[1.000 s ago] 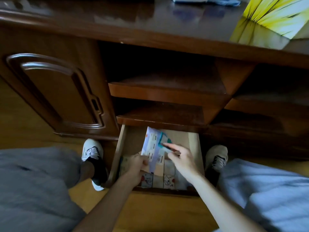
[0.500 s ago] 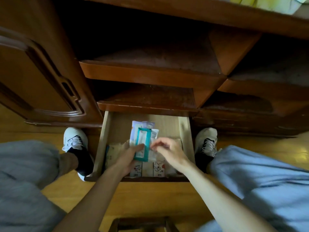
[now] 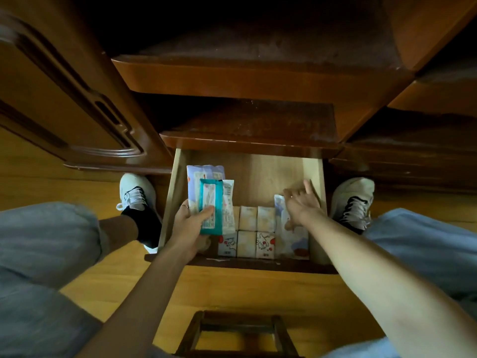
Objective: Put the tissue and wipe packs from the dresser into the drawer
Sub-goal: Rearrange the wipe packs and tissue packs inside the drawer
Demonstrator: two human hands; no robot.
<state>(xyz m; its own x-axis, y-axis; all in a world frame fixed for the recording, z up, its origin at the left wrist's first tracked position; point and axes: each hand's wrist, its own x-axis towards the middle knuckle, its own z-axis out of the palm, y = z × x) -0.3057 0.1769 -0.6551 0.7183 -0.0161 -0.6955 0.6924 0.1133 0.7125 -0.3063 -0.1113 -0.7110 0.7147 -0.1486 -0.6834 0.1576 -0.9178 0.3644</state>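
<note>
A wooden stool frame sits nearest the camera. In the open drawer, small tissue packs with cartoon prints stand in two rows. The left hand grips a teal wipe pack and two packs behind it, above the drawer's left side. The right hand, fingers spread, rests on a white pack at the right wall. Label text is illegible.

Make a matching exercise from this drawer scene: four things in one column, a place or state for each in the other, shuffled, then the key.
Things
1. teal wipe pack
2. small tissue packs
3. right hand
4. stool

Places or states
A. on the floor, nearest the camera
B. held in the left hand
C. open, at the drawer's right side
D. in rows on the drawer's bottom

Pairs: 1-B, 2-D, 3-C, 4-A
</note>
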